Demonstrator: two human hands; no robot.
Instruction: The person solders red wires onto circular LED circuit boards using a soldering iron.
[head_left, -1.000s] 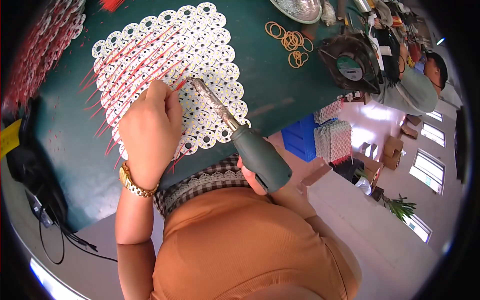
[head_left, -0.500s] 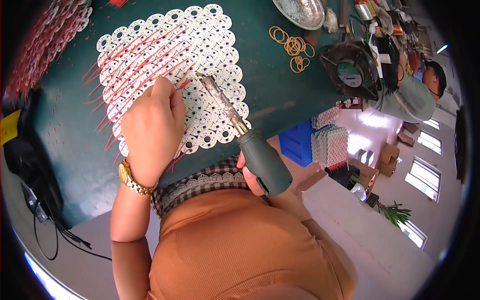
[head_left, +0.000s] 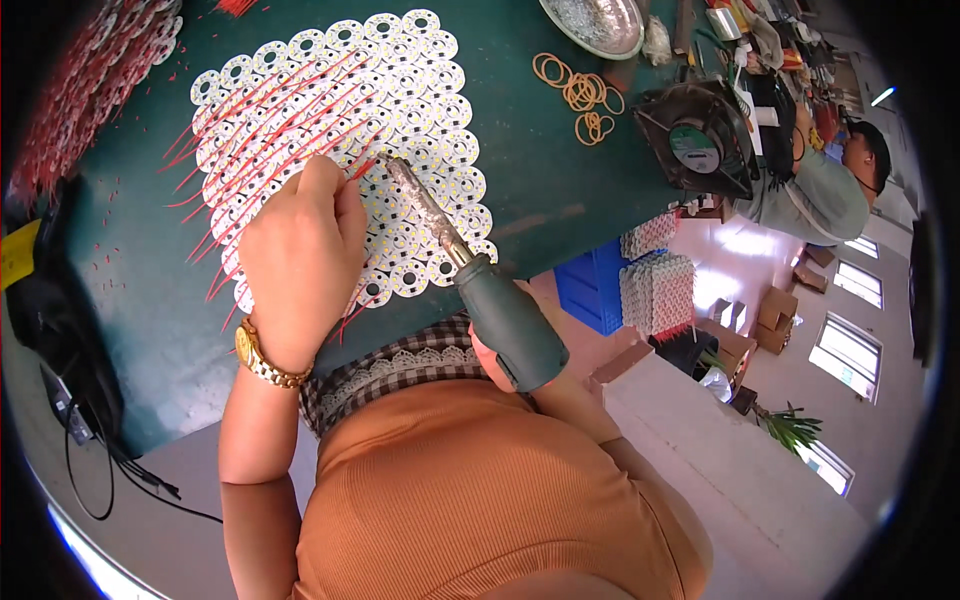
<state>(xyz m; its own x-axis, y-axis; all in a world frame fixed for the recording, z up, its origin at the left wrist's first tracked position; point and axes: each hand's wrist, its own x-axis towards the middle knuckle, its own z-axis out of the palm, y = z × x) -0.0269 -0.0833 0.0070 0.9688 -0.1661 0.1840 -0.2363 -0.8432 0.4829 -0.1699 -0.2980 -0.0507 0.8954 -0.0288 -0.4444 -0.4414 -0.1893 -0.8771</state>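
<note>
A panel of round white LED boards lies on the green table. Thin red wires run slantwise over its left and middle parts. My left hand, with a gold watch at the wrist, is over the panel, its thumb and forefinger pinched on red wires whose ends poke out beyond the fingertips. In my right hand is a soldering iron with a thick dark green handle. Its worn, crusted tip reaches to the boards just right of the pinched wires. Most of the right hand's fingers are hidden behind the handle.
Wired boards are heaped at the far left. Rubber bands, a metal bowl and a black fan stand to the right. Beyond the table edge are a blue crate and a seated person.
The soldering iron has moved left, bringing its tip close to the wire ends at my left fingertips. My left hand has barely shifted and keeps its pinch.
</note>
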